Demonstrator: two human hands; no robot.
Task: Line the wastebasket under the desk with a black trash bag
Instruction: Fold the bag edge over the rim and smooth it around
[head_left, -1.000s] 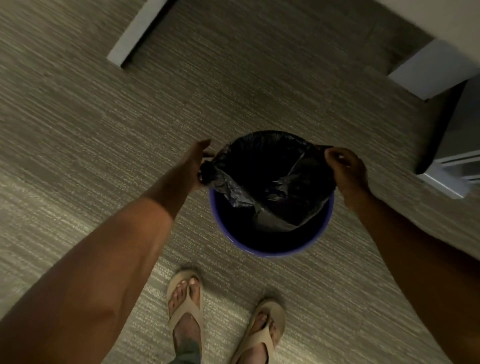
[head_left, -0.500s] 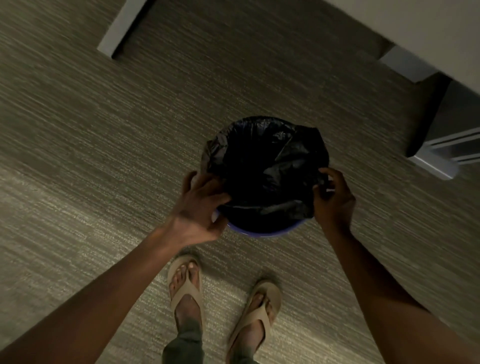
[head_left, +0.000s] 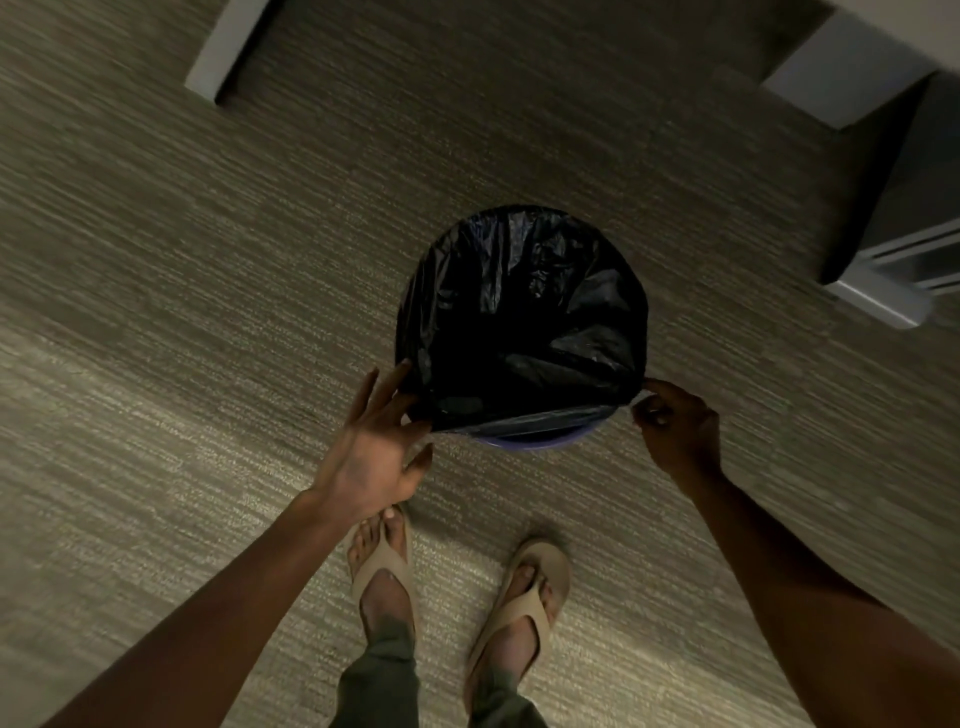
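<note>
A round blue wastebasket (head_left: 535, 445) stands on the carpet just ahead of my feet. Only a sliver of its near rim shows. The black trash bag (head_left: 519, 317) is stretched over its mouth and folded down around the far and side rims. Its near edge runs taut just above the blue rim. My left hand (head_left: 371, 452) rests with fingers spread against the bag's lower-left side, gripping nothing. My right hand (head_left: 675, 423) pinches the bag's edge at the lower-right of the rim.
Light desk legs stand at the far left (head_left: 223, 57) and far right (head_left: 841, 73). A grey drawer unit (head_left: 904, 249) sits on the right, close to the basket. My sandalled feet (head_left: 384, 566) stand right behind it on striped carpet.
The loose bag has been pulled out and down over the rim, and now covers nearly all of it. Both hands slid along the rim toward me. My left hand has opened.
</note>
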